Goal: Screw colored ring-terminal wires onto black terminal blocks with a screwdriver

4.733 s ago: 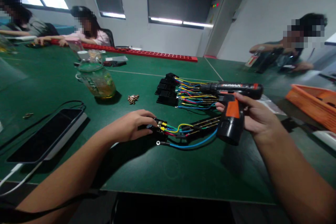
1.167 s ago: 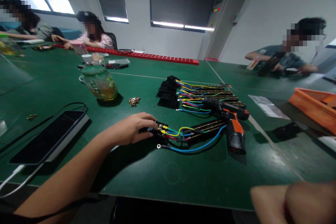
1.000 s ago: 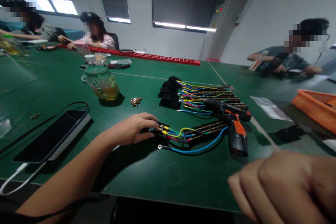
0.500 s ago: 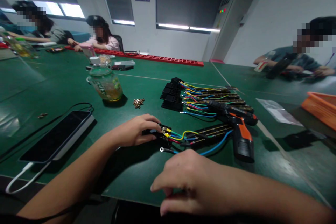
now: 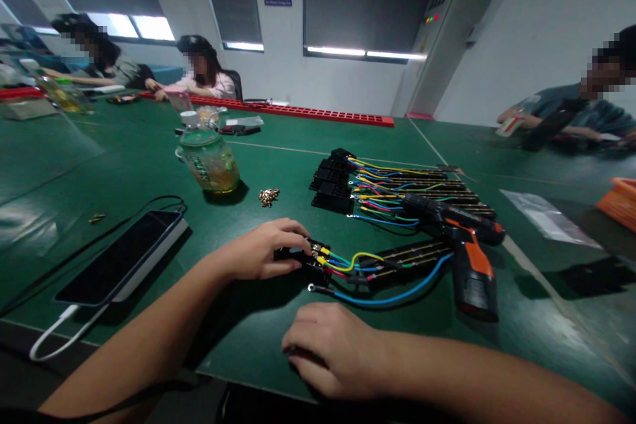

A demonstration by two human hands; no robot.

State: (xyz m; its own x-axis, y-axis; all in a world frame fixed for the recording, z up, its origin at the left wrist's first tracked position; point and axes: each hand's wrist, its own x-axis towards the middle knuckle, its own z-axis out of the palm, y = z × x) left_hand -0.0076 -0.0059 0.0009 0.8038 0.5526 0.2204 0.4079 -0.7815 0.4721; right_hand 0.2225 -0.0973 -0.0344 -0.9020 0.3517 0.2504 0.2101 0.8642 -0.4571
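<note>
1. Two hands are in view, and we've got the left hand (image 5: 271, 248) bent over the black terminal block (image 5: 315, 266), fingers and thumb closed around its near end, the block lying on the green worktop (image 5: 243, 344).
2. Over to the right hand (image 5: 332, 348): loosely curled low by the worktop's front edge; we can't tell whether anything sits under those fingers.
3. From the block, coloured wires (image 5: 355, 262) run to a striped black strip (image 5: 412, 258), and one blue wire (image 5: 397, 303) bows out below, its ring lug (image 5: 311, 287) touching nothing we can see but the worktop.
4. How will it handle? Light, we'd judge: stiff block, stiff strip, springy wires between. We'd grip the block by its sides and support the strip too, because the crimped ends look like the weak spot.
5. Just beside the strip, the drill (image 5: 477, 258) lies unheld, looking far heavier; its orange-and-black handle is our natural hold. Brass-coloured screws (image 5: 269, 197) sit piled beyond the left hand.
</note>
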